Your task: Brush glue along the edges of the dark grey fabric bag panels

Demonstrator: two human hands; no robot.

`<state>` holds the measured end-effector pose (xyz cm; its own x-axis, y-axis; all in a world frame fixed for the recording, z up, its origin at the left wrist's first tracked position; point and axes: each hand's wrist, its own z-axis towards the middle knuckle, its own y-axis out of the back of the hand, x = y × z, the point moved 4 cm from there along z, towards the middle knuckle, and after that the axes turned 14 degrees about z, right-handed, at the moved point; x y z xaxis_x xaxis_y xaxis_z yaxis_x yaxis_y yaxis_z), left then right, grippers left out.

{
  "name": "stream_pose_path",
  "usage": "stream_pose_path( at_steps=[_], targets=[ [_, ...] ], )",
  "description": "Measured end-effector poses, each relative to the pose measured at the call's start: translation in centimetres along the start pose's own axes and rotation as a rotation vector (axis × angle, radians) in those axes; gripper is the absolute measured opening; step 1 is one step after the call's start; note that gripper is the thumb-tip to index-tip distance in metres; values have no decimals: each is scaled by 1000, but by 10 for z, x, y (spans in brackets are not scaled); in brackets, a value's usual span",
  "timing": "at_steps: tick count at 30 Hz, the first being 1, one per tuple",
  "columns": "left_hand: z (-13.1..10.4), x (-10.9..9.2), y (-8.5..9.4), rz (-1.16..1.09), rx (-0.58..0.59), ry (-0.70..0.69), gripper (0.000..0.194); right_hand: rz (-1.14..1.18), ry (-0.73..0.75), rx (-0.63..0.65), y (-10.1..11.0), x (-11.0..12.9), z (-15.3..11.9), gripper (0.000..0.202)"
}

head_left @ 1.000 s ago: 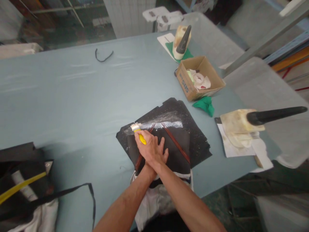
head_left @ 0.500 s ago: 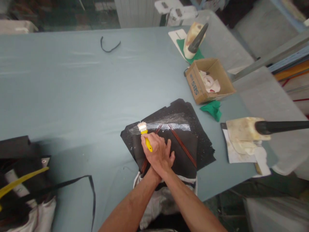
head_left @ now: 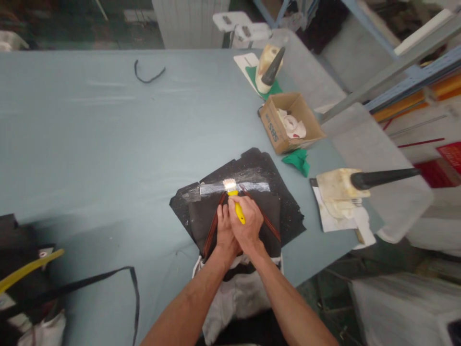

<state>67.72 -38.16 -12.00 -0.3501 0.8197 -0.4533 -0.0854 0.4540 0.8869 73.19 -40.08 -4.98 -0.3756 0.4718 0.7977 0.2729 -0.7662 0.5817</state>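
Observation:
My right hand [head_left: 246, 222] is closed around a paintbrush [head_left: 238, 211] with a yellow handle. Its pale bristles touch a whitish wet-looking strip across a dark fabric piece [head_left: 268, 204]. My left hand [head_left: 226, 233] lies on the same piece with its fingers stretched out, just left of my right hand and partly behind it. Two reddish-brown bands, probably zippers or trim, run slantwise over the fabric, one on each side of my hands. Under the dark fabric lies a larger black sheet [head_left: 288, 214] speckled with white. White cloth hangs off the near edge of the piece.
A cardboard box [head_left: 272, 126] holding tape rolls stands at back right, beside a green cloth [head_left: 298, 161]. Two stained pale containers [head_left: 336, 185] with black-handled tools stand along the right side. Dark bags with a yellow strap [head_left: 30, 270] lie at left; a black cord [head_left: 149, 80] lies farther back.
The brush has moved right along the strip, from its left end to the middle. The strip's left part is now whiter. My hands, crossed before, are now side by side. The view has shifted.

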Motion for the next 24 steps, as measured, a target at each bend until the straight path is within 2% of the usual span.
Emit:
stream_pose_path(
  at_steps=[5, 7, 9, 13, 16, 18, 20, 24],
  targets=[
    [6, -3, 24, 264, -46, -74, 55, 8, 132, -240, 93, -12, -7, 19],
    [8, -5, 27, 313, -67, -82, 55, 34, 153, -278, 116, -26, -18, 15],
    [8, -7, 27, 343, -80, -98, 55, 40, 164, -291, 128, -43, -29, 14],
    [7, -9, 28, 392, -91, -105, 55, 70, 125, -320, 130, -77, -48, 17],
    [6, -15, 30, 377, -112, -110, 50, 145, 54, -377, 125, -90, -59, 19],
    [7, -23, 32, 296, -118, -112, 46, 216, 19, -407, 120, -89, -62, 19],
    [10, -33, 34, 171, -107, -51, 48, 288, 4, -423, 117, -82, -64, 19],
    [19, -49, 43, -112, -28, 229, 60, 442, 24, -397, 114, -56, -68, 16]
  ],
)
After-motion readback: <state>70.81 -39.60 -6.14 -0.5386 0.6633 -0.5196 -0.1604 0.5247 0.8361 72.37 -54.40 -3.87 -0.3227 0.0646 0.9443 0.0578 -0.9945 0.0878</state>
